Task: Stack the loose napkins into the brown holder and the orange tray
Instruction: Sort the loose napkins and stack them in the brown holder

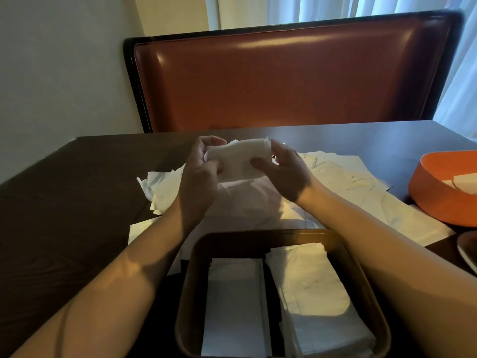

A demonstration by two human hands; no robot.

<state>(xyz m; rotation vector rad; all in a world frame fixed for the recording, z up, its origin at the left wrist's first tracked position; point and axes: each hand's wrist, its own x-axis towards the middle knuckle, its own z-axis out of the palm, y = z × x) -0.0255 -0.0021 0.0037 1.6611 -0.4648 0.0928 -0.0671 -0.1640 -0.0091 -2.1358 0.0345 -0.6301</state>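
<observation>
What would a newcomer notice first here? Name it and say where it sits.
Both hands, left hand and right hand, hold a small stack of napkins above the loose napkins on the dark table. Nearer, the brown holder has two stacks; the orange tray sits right.

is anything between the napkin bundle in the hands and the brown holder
Nothing visible. Both the left hand and right hand hold the napkin bundle above the loose napkins, and the brown holder sits open just nearer, between the forearms.
</observation>
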